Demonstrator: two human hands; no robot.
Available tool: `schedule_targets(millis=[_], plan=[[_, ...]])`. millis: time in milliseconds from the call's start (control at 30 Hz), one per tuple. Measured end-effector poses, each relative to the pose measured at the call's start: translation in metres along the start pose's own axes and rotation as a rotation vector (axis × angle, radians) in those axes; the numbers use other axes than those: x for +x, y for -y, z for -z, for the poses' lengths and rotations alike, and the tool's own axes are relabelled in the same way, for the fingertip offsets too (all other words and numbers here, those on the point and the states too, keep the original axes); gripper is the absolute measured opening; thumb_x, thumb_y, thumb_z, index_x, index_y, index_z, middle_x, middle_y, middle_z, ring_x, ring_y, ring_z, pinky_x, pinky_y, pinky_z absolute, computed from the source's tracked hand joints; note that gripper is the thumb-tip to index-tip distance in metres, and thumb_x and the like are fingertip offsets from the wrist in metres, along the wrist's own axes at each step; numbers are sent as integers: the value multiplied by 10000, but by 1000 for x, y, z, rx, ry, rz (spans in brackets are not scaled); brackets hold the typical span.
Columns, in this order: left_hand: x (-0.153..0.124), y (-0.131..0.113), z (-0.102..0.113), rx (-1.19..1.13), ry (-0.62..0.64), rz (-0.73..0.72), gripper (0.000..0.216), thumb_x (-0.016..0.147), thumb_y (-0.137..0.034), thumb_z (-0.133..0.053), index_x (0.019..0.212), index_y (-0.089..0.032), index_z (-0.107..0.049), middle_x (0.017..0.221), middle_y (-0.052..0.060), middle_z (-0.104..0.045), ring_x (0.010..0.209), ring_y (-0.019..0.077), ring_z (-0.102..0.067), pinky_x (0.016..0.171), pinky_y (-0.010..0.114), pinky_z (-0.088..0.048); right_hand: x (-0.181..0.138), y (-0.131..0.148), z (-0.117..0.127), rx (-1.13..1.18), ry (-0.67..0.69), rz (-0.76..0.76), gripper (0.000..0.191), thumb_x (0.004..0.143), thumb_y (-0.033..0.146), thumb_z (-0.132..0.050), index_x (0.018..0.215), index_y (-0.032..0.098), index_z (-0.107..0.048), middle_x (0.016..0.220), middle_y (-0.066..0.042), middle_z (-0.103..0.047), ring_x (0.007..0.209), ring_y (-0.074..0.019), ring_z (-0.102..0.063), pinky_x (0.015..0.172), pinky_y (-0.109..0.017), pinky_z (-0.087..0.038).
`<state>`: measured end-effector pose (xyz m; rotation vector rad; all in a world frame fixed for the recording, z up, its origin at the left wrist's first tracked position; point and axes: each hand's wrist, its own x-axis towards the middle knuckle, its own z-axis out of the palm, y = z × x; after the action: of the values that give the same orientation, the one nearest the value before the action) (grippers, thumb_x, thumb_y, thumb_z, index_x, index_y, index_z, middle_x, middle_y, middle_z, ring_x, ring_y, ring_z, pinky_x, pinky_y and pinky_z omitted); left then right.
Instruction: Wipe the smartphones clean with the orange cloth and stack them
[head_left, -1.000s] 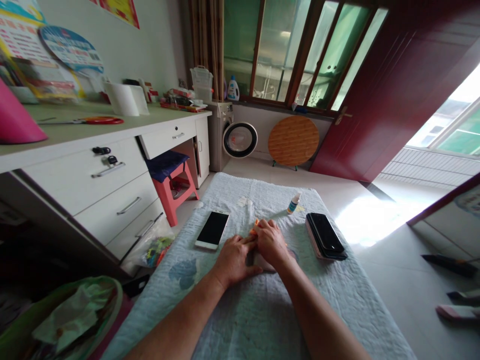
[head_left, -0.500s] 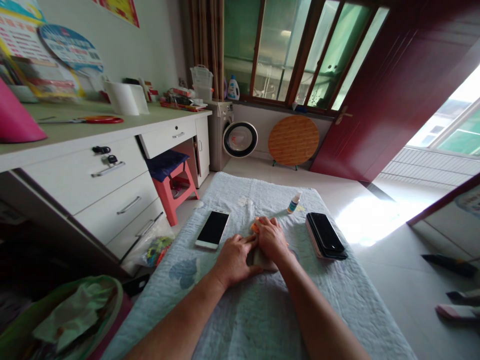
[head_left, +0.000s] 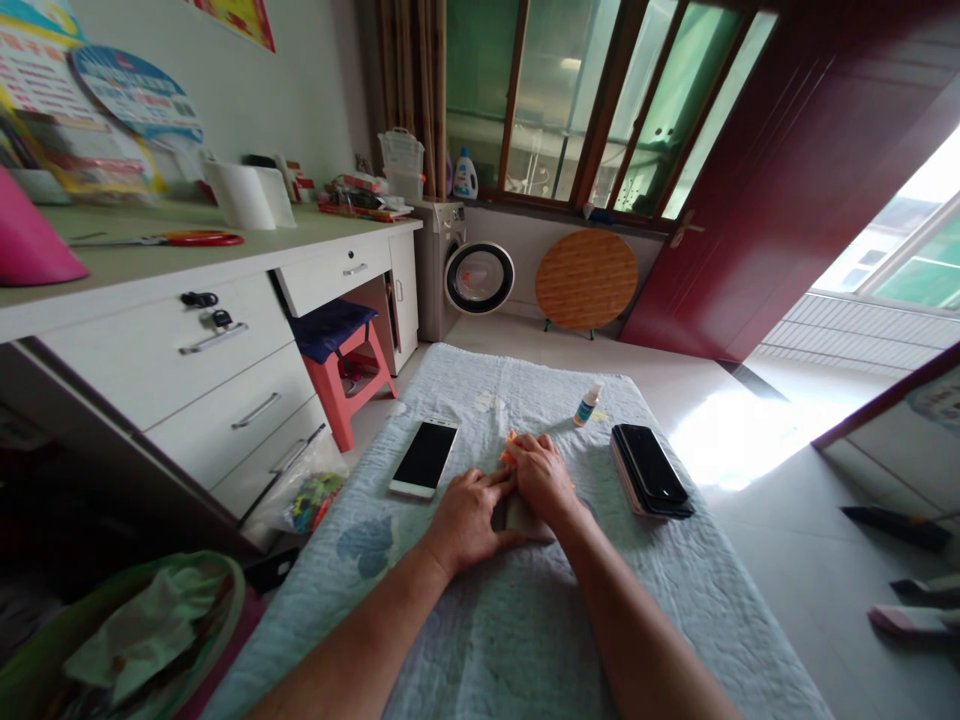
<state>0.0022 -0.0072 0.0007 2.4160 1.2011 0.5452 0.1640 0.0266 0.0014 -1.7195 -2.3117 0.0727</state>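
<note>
My right hand (head_left: pixel 541 478) is closed over an orange cloth (head_left: pixel 510 449), pressing it against a flat beige object (head_left: pixel 527 522). Most of that object is hidden under both hands, so its kind cannot be told. Around its left side curls my left hand (head_left: pixel 470 518), thumb at the near edge and fingertips touching the right hand. A white smartphone (head_left: pixel 424 458) with a dark screen lies to the left. Beyond the right hand a small spray bottle (head_left: pixel 587 405) stands upright. Farther right, a black smartphone (head_left: pixel 651 463) rests on a stack of dark and pink cases or phones.
A pale blue quilted cloth (head_left: pixel 480 640) covers the table. On the left are a white desk (head_left: pixel 225 390), a pink stool (head_left: pixel 349 390) and a waste bin (head_left: pixel 232 610). The washing machine (head_left: pixel 439 265) has its door open. A round wooden tabletop (head_left: pixel 587 280) leans by the wall.
Both hands keep nearly the same place, with the right hand still pressing the orange cloth. The whole view has shifted very slightly.
</note>
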Motion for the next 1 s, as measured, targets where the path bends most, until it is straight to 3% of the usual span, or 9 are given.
schedule_targets(millis=[567,867,1000], plan=[[0,3,-2,16,3,-19,719,635,-541,-760,1281,-292,-566,1394,-11,-528,1056,284,-562,970,405,-419,-6,-1,4,-32,8,6,325,970,313,-405,825,206,-677,918,-55,-635,893,-202,-480,824,-303,-331],[0,0,0,15,-3,-22,653,664,-496,-747,1256,-281,-575,1318,7,-588,1051,285,-558,947,393,-431,-3,-1,3,-4,23,-96,313,968,297,-400,1188,252,-617,1142,-31,-624,987,-215,-459,833,-308,-309],[0,0,0,16,-1,-18,638,666,-507,-745,1240,-282,-585,1308,13,-592,1057,285,-552,949,394,-428,-4,0,5,-26,21,-109,326,970,285,-389,1214,247,-601,1142,-40,-620,992,-213,-459,828,-307,-305]])
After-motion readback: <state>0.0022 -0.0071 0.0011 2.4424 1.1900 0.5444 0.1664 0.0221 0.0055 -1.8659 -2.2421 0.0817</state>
